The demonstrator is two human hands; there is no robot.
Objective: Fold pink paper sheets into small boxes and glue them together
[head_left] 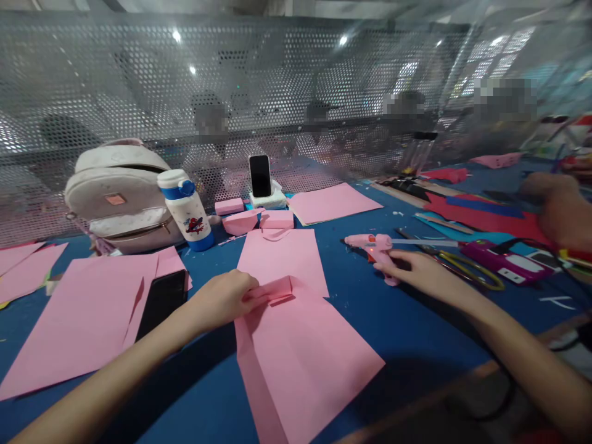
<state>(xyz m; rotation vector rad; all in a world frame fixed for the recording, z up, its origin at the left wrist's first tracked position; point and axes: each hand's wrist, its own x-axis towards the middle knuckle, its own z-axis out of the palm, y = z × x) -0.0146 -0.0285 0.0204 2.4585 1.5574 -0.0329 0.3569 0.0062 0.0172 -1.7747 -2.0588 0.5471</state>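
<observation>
My left hand (226, 295) pinches the folded edge of a pink paper sheet (314, 351) in front of me, its fingers pressed together on the fold. Behind it lies another pink sheet (289, 259), flat on the blue table, partly overlapped. Off to the right, the fingers of my right hand (419, 274) are on the grip of a pink hot glue gun (370, 243). Its nozzle points left, and a glue stick (425, 242) sticks out at the back. Small folded pink paper pieces (277, 220) sit beyond the sheets.
At the left are pink sheets (87, 302), a black phone (161, 302), a white backpack (120, 197) and a bottle (187, 213). Another phone (260, 176) stands upright at the back. Scissors (476, 271) and a purple device (509, 262) lie right, near another person's hand (559, 203).
</observation>
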